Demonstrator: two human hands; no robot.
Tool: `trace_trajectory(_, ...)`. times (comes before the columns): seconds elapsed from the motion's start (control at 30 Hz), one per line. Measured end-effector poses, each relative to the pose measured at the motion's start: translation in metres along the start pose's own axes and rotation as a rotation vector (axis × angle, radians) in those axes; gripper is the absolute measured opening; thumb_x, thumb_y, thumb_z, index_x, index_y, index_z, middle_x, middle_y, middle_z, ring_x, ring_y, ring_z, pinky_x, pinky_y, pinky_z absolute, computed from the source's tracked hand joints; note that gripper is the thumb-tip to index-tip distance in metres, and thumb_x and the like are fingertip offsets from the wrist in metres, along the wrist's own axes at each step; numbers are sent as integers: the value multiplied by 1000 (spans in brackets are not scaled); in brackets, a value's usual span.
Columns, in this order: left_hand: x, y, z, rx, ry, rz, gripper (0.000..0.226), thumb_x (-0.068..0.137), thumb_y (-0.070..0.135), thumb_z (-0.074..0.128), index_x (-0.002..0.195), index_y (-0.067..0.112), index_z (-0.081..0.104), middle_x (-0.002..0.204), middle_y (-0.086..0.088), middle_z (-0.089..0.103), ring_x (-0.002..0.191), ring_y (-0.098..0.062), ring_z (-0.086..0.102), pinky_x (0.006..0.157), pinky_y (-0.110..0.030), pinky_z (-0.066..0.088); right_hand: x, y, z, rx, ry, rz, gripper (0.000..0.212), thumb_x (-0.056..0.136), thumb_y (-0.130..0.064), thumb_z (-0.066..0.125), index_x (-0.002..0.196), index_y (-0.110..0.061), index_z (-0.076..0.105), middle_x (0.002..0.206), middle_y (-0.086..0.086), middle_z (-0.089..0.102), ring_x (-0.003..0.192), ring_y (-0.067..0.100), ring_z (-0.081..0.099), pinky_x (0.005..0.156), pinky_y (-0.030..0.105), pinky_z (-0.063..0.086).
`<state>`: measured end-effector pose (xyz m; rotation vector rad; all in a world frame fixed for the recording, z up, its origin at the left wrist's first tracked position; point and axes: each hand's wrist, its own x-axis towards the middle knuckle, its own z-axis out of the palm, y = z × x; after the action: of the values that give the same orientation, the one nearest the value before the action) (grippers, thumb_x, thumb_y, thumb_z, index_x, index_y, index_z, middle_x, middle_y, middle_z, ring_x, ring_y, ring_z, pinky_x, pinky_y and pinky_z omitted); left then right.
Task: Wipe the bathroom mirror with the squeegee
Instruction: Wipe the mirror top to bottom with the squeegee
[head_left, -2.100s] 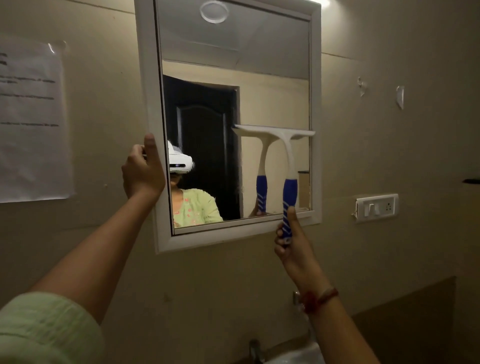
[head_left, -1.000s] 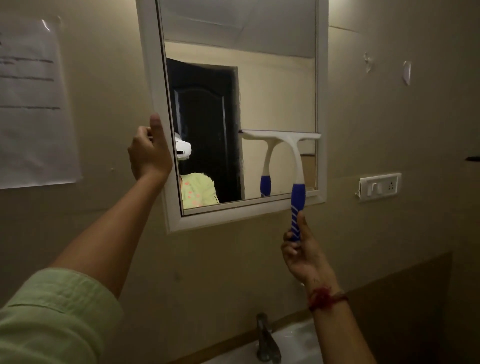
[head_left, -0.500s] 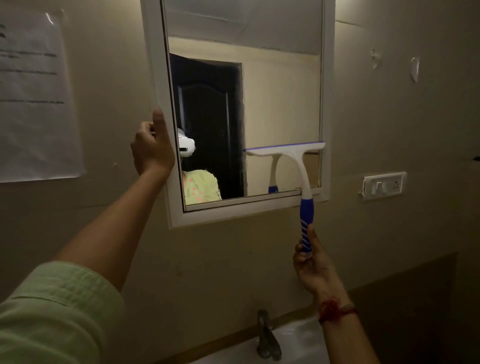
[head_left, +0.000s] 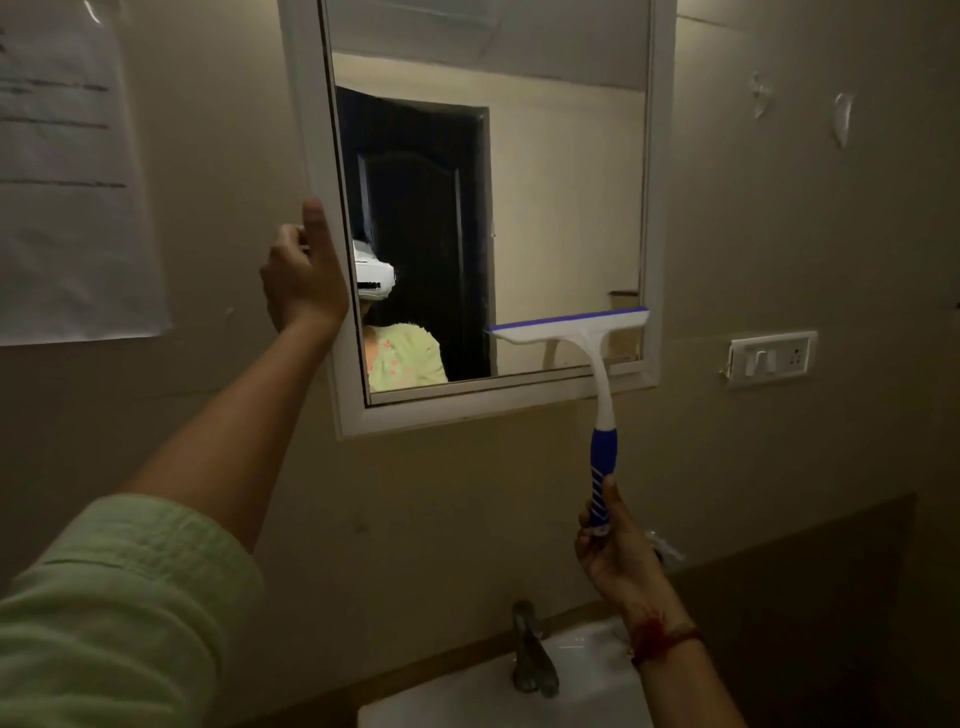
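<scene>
Right hand (head_left: 618, 545): fingers and thumb curled round the lower end of the blue, white-striped grip of the white plastic squeegee (head_left: 598, 382). Its blue-edged rubber blade lies against the glass of the white-framed rectangular bathroom mirror (head_left: 566, 208), at about 5 o'clock on the pane, just above the bottom rail and reaching the right-hand rail.

Left hand (head_left: 304, 280): clamped on the frame's edge at 9 o'clock, thumb upright on the frame face, fingers wrapped behind. It appears to steady the mirror.

Assessment of the step: the downward stroke looks close to its end.
- Carry the blade to the bottom rail with even pressure along its length. In this view its 9 o'clock end sits slightly lower than its 3 o'clock end, so level it.
- Holding the grip so far down gives little leverage. A grasp nearer the neck would likely press the rubber flatter.
- The blade covers only the right part of the pane. The strip towards 9 o'clock would need its own overlapping pass.

Writing and marks:
- White paper sheet (head_left: 67, 182), on the wall at 9 o'clock from the mirror: lines of dark print, too blurred to read.
- Squeegee: no brand visible.
- White switch plate (head_left: 769, 358), at 3 o'clock from the blade: no legible lettering.
</scene>
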<state>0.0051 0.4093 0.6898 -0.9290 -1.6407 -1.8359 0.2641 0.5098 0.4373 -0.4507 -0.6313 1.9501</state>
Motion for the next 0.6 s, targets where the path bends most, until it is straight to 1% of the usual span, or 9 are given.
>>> trace_trajectory(0.07, 1, 0, 1, 5, 15, 4, 46, 96, 53, 26, 79, 15, 45, 70, 1, 47, 69, -13, 44, 48, -28, 21, 1, -7, 8, 24, -26, -12, 39, 64, -37, 72, 95, -15, 63, 61, -3, 60, 50, 5, 56, 43, 14, 46)
trace_trajectory(0.13, 1, 0, 1, 19, 21, 17, 46, 96, 52, 26, 79, 14, 44, 72, -1, 48, 71, -15, 44, 50, -30, 23, 2, -18, 20, -2, -46, -37, 38, 66, -39, 73, 94, -15, 63, 60, -3, 60, 51, 5, 56, 43, 14, 47)
trace_trajectory(0.2, 1, 0, 1, 25, 12, 18, 46, 96, 51, 25, 80, 14, 45, 65, 4, 44, 68, -13, 43, 45, -16, 27, 4, -27, 29, -42, -60, -68, 36, 69, -42, 73, 92, -16, 63, 58, -4, 60, 48, 4, 54, 42, 15, 47)
trace_trajectory(0.27, 2, 0, 2, 24, 1, 13, 45, 97, 51, 25, 81, 13, 45, 63, 7, 42, 60, -10, 41, 43, -9, 27, 6, -30, 30, -95, -57, -100, 38, 68, -46, 71, 91, -16, 62, 57, -5, 59, 44, 4, 51, 43, 16, 47)
trace_trajectory(0.3, 2, 0, 2, 19, -2, 15, 45, 97, 50, 25, 80, 13, 45, 62, 8, 41, 56, -7, 39, 44, -6, 31, 7, -28, 26, -123, -50, -111, 41, 66, -48, 71, 91, -17, 62, 57, -5, 58, 44, 4, 50, 44, 16, 46)
trace_trajectory(0.37, 1, -1, 4, 10, 0, 21, 45, 97, 49, 26, 74, 15, 43, 61, 10, 38, 55, 1, 35, 50, 3, 31, 7, -21, 13, -166, -20, -112, 46, 61, -51, 71, 90, -17, 62, 58, -5, 56, 46, 6, 48, 47, 18, 45)
trace_trajectory(0.47, 0, -1, 3, 4, -4, 16, 46, 97, 50, 25, 71, 16, 42, 60, 10, 38, 55, 2, 34, 50, 3, 31, 2, -6, -10, -209, 38, -53, 45, 61, -51, 70, 87, -16, 61, 60, -4, 55, 49, 8, 47, 52, 22, 45)
trace_trajectory(0.53, 0, 1, 3, 13, -10, 8, 45, 97, 51, 25, 75, 16, 43, 61, 11, 38, 55, 1, 35, 46, -2, 32, 0, -1, -16, -202, 50, -30, 41, 63, -50, 69, 85, -17, 60, 58, -4, 55, 47, 8, 48, 52, 23, 46)
trace_trajectory(0.6, 1, 1, 3, 16, -10, 9, 45, 97, 50, 25, 79, 14, 44, 61, 11, 38, 55, 1, 34, 46, -2, 31, -1, -3, -13, -186, 42, -44, 40, 63, -49, 69, 85, -17, 60, 56, -5, 55, 46, 7, 48, 54, 23, 46)
